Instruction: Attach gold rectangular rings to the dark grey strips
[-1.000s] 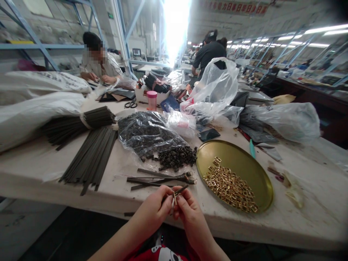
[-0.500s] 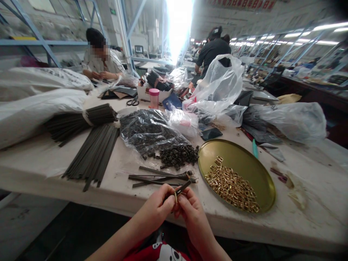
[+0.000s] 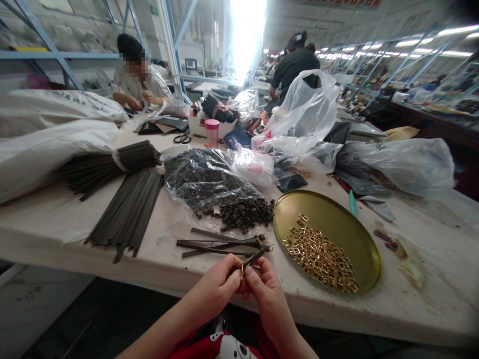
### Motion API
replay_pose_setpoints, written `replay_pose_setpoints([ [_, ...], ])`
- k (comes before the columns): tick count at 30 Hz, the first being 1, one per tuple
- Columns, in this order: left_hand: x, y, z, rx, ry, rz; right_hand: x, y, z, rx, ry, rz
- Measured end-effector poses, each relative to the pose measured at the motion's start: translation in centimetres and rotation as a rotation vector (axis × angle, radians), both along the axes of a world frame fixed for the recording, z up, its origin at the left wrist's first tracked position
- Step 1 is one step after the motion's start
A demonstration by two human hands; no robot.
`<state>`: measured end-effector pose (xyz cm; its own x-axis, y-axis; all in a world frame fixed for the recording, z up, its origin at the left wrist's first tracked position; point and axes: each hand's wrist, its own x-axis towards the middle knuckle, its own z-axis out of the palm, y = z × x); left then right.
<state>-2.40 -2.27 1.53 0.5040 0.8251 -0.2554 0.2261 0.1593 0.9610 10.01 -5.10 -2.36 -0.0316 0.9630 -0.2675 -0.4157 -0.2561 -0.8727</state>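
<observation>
At the table's front edge my two hands meet around a small gold buckle and a dark strap. My left hand (image 3: 223,280) pinches the gold buckle (image 3: 242,270) between thumb and fingers. The dark strap (image 3: 256,257) sticks out up and to the right from the fingers of my right hand (image 3: 265,285), which are closed on it. Fingers hide where strap and buckle meet. Just beyond lie several finished-looking straps (image 3: 209,246) with buckles at their right ends. To the right, a round gold tray (image 3: 337,212) holds a heap of gold buckles (image 3: 322,257).
Small black loops (image 3: 247,214) spill from a clear plastic bag (image 3: 205,174). Bundles of dark strips (image 3: 129,214) lie at left. Behind are a phone (image 3: 292,183), scissors (image 3: 182,139) and a pink-lidded jar (image 3: 211,134). Two co-workers (image 3: 136,82) are farther back.
My hands stay together in nearly the same place, with the buckle and strap turned slightly. The co-worker at the back left has moved their hands apart.
</observation>
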Motion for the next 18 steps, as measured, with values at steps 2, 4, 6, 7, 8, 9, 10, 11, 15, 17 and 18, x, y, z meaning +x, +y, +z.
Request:
replay_pose_setpoints([
  [2, -0.1, -0.1, -0.1, 0.023, 0.029, -0.023, 0.1, -0.1, -0.1, 0.01, -0.005, -0.003],
  [4, -0.2, -0.1, 0.0, 0.042, 0.042, -0.051, 0.2, -0.2, -0.2, 0.01, -0.014, -0.004],
  [6, -0.2, -0.2, 0.3, 0.055, 0.047, -0.083, 0.3, -0.3, -0.2, -0.002, -0.012, 0.011],
  [7, -0.3, -0.2, 0.4, 0.06, 0.05, -0.097, 0.4, -0.3, -0.2, -0.009, -0.011, 0.022],
  [8, -0.3, -0.2, 0.5, 0.063, 0.057, -0.105, 0.4, -0.4, -0.2, -0.013, -0.014, 0.03],
  [9, -0.4, -0.2, 0.5, 0.065, 0.069, -0.108, 0.5, -0.4, -0.3, -0.012, -0.026, 0.034],
  [10, -0.4, -0.2, 0.5, 0.066, 0.083, -0.102, 0.5, -0.4, -0.3, -0.003, -0.051, 0.028],
  [11, -0.5, -0.2, 0.4, 0.066, 0.094, -0.09, 0.6, -0.4, -0.4, 0.015, -0.088, 0.012],
  [15, -0.4, -0.2, -0.4, 0.044, 0.088, -0.022, 1.0, -0.5, -0.7, 0.166, -0.37, -0.132],
  [17, -0.4, -0.2, -0.7, -0.002, 0.045, -0.011, 1.5, -0.8, -0.6, 0.332, -0.56, -0.2],
  [18, -0.4, -0.2, -0.9, -0.028, 0.021, -0.005, 1.7, -1.0, -0.5, 0.438, -0.64, -0.202],
])
